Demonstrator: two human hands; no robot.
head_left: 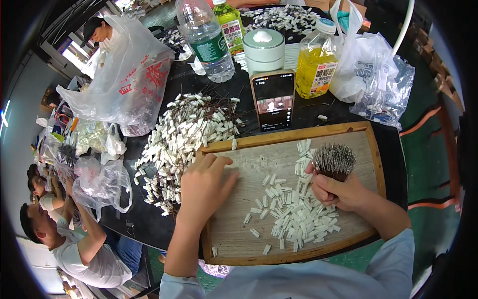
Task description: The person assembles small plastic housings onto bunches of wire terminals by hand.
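My right hand [338,189] is closed around a thick bundle of thin dark wires with shiny metal tips [334,160], the tips pointing up above the right side of a wood-framed tray [239,234]. Many small white plastic pieces [298,217] lie loose in the tray, below and left of that hand. Over the tray's left edge, my left hand [209,177] has its fingers slightly bent and its thumb apart, with nothing visible in it. Just beyond its fingers is a large heap of white pieces with brown wires [191,129]; whether the fingertips touch any piece is unclear.
Behind the tray stand a phone [274,102], a pale green canister [264,50], a large clear bottle [209,45] and a yellow drink bottle [316,62]. Plastic bags [124,70] flank the table's far side. A co-worker in a white shirt [92,256] sits at left.
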